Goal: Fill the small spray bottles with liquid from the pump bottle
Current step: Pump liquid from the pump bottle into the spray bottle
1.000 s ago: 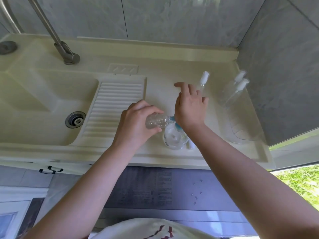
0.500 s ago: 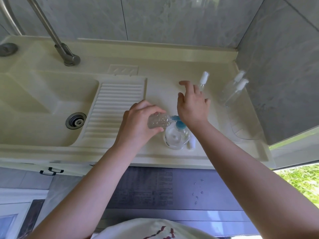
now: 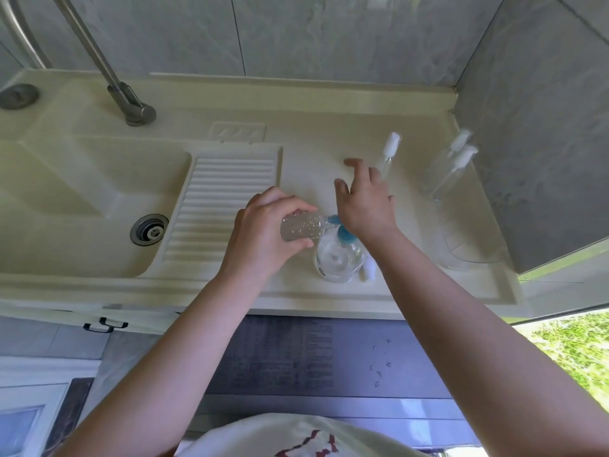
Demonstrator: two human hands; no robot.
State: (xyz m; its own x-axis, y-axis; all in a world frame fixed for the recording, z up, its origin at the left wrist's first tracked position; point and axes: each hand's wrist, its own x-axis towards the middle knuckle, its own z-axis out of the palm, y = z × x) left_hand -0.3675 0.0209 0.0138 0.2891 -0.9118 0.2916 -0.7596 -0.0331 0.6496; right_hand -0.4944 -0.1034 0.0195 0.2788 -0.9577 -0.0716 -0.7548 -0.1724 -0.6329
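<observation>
My left hand (image 3: 263,232) grips a small clear spray bottle (image 3: 301,226), tilted on its side, with its open mouth against the blue nozzle of the pump bottle. The clear pump bottle (image 3: 339,257) stands on the cream counter (image 3: 313,153) near the front edge. My right hand (image 3: 365,206) rests its palm on the blue pump head (image 3: 344,232), fingers spread and straight. A white spray cap (image 3: 369,271) lies just right of the pump bottle. Another small spray bottle (image 3: 389,153) stands behind my right hand.
Two more capped spray bottles (image 3: 456,159) lean in a clear tray (image 3: 468,239) at the right wall. A ribbed washboard (image 3: 227,199), a sink basin with a drain (image 3: 149,229) and a metal faucet (image 3: 131,103) lie to the left. Tiled walls close the back and right.
My right hand has lifted a little off the pump head, and more of the blue pump shows. My left hand keeps the small bottle at the nozzle.
</observation>
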